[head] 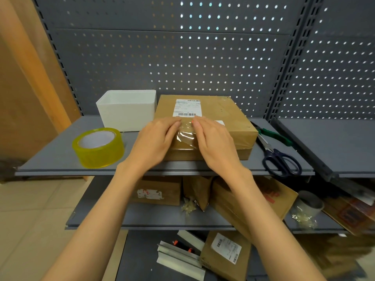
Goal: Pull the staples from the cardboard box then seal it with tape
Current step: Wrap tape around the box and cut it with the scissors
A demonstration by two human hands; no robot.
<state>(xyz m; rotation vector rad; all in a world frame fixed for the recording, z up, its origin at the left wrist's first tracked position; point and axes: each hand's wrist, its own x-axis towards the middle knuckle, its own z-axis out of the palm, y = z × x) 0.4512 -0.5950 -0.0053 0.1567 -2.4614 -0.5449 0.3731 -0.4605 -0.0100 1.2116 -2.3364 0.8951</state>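
Note:
A flat brown cardboard box (223,114) with a white shipping label (187,107) lies on the grey shelf (60,159). A strip of clear tape (185,136) runs over the box's top and down its near side. My left hand (156,138) and my right hand (213,140) lie flat on the box top on either side of the strip, fingers straight, fingertips pressing by the label's lower edge. A yellowish roll of tape (98,147) sits on the shelf to the left.
A white open tub (126,109) stands left of the box. Green-handled pliers (275,135) and dark-handled scissors (281,161) lie to its right. Lower shelves hold more cardboard boxes (160,191), crumpled tape and white strips. A pegboard wall backs the shelf.

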